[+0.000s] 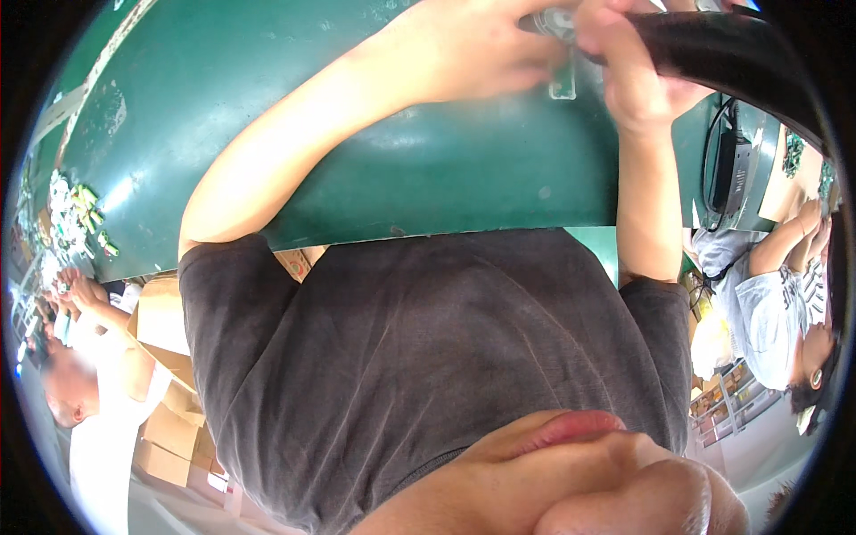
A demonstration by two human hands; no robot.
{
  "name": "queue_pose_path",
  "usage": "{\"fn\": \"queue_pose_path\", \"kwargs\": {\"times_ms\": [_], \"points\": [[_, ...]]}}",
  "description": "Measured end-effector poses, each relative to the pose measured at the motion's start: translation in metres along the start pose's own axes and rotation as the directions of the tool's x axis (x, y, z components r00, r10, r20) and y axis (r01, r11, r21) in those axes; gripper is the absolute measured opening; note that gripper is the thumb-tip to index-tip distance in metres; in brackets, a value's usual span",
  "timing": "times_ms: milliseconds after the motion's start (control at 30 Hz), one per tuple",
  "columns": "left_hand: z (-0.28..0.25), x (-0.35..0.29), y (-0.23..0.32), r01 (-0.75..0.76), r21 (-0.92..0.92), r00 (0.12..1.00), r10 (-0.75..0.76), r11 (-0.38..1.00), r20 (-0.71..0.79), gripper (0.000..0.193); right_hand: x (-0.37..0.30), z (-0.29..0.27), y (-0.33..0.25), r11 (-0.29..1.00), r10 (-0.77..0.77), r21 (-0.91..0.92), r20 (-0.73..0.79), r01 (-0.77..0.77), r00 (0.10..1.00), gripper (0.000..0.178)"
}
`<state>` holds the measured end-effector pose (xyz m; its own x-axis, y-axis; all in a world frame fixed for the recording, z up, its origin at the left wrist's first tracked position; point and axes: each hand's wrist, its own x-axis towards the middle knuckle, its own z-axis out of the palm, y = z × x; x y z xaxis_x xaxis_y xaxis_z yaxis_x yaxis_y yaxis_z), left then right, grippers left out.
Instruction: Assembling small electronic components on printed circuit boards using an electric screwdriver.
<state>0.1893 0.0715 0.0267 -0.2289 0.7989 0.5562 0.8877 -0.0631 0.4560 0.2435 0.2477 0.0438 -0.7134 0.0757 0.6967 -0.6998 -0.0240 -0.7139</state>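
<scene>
At the far edge of the view, my left hand (486, 53) reaches across the green tabletop, its fingers blurred around a small clear plastic piece (562, 85). A round part of that piece shows between the fingers, and a flat tab hangs below them. Close on its right, my right hand (640, 85) is closed with bent fingers around a black, long rounded tool (713, 45). The tool's narrower end lies by my right fingertips, near the clear piece. Whether the two touch I cannot tell.
A black power box (736, 174) with a cable lies on the green table (428, 169) at the right. Small white and yellow-green parts (80, 209) are heaped at the left. Persons sit on both sides, and cardboard boxes (169, 432) stand at the lower left.
</scene>
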Motion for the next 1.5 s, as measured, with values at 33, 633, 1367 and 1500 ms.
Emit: {"fn": "queue_pose_path", "kwargs": {"times_ms": [33, 633, 1367, 1500], "points": [[-0.002, -0.001, 0.000, 0.001, 0.013, 1.000, -0.001, 1.000, -0.002, 0.019, 0.000, 0.001, 0.002, 0.999, 0.017, 0.035, 0.005, -0.017, 1.000, 0.087], [-0.006, 0.006, 0.009, 0.034, 0.074, 0.987, -0.045, 0.997, 0.152, 0.044, -0.004, -0.005, 0.000, 0.997, 0.057, -0.044, -0.087, -0.061, 0.995, 0.085], [-0.004, -0.002, -0.006, -0.063, -0.186, 0.997, 0.070, 0.981, 0.031, 0.019, -0.002, -0.005, 0.001, 0.999, 0.032, 0.042, -0.053, -0.030, 0.998, 0.086], [-0.014, 0.007, 0.001, -0.010, -0.090, 0.996, 0.019, 0.996, 0.091, 0.020, -0.003, -0.007, 0.002, 0.999, 0.019, -0.030, -0.051, -0.021, 0.999, 0.086]]}}
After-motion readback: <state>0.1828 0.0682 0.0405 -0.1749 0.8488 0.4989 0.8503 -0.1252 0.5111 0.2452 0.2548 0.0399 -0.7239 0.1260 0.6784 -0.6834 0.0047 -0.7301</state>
